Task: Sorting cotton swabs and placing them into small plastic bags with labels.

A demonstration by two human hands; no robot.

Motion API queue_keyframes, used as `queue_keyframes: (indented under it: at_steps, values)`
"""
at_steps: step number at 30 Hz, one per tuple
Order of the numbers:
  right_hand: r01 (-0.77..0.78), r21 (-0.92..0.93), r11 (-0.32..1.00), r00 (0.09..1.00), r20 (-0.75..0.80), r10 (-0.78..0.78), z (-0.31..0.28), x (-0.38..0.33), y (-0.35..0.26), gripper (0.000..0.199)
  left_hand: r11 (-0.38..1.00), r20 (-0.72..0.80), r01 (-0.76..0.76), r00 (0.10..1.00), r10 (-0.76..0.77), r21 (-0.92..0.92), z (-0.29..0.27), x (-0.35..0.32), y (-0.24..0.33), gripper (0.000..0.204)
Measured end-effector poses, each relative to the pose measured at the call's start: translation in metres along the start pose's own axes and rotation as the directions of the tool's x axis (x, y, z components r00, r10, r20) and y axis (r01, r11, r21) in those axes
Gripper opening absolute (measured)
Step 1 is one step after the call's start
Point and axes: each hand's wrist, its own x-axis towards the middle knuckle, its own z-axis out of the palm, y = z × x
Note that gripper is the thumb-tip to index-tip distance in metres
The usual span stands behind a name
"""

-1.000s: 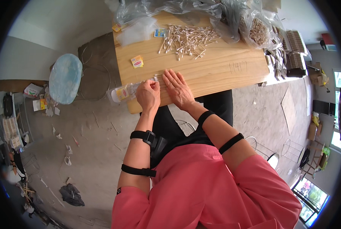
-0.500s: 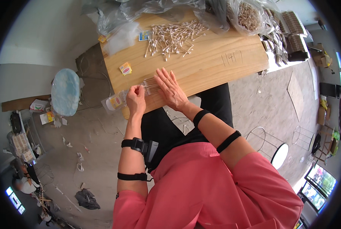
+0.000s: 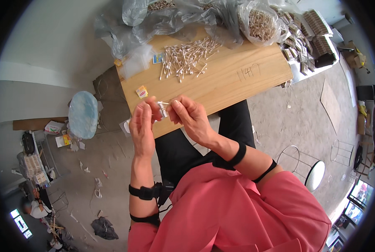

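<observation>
From my head, I see my left hand [image 3: 141, 128] holding a small bunch of cotton swabs [image 3: 163, 110] with its fingers, over the near edge of the wooden table [image 3: 225, 86]. My right hand [image 3: 192, 119] pinches a stick [image 3: 165, 103] at the bunch. Farther back lies a messy swab pile [image 3: 186, 57]. A little yellow card [image 3: 141, 91] lies nearer.

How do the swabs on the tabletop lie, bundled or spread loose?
Spread loose: the swabs lie crisscrossed at many angles on the table, with no wrapper visible around them.
</observation>
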Motion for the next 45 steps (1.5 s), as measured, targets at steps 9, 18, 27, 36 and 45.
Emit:
queue_keyframes:
  at_steps: [9, 18, 27, 36, 45]
  values:
    - [-0.106, 0.362, 0.926, 0.992, 0.103, 0.073, -0.013, -0.032, -0.046, 0.03, 0.967, 0.126, -0.245, 0.96, 0.251, -0.064, 0.052, -0.029, 0.035, 0.02]
    - [0.004, 0.309, 0.951, 0.999, -0.032, 0.006, -0.04, -0.054, -0.055, 0.016, 0.952, 0.169, -0.306, 0.94, 0.296, 0.034, 0.079, -0.034, 0.031, 0.015]
    - [0.136, -0.444, 0.886, 0.67, -0.618, -0.413, -0.219, 0.06, -0.082, 0.032, 0.993, 0.175, 0.079, 0.98, -0.093, 0.085, 0.06, -0.045, -0.018, 0.056]
    - [-0.001, -0.838, 0.546, 0.72, -0.38, -0.581, -0.251, 0.115, -0.026, 0.013, 0.978, -0.056, 0.178, 0.983, -0.173, 0.107, 0.011, -0.056, -0.056, 0.041]
    - [0.264, -0.807, 0.529, 0.965, 0.214, -0.154, -0.101, 0.072, 0.115, 0.013, 0.94, -0.105, 0.185, 0.981, -0.162, 0.287, -0.029, -0.07, -0.11, 0.029]
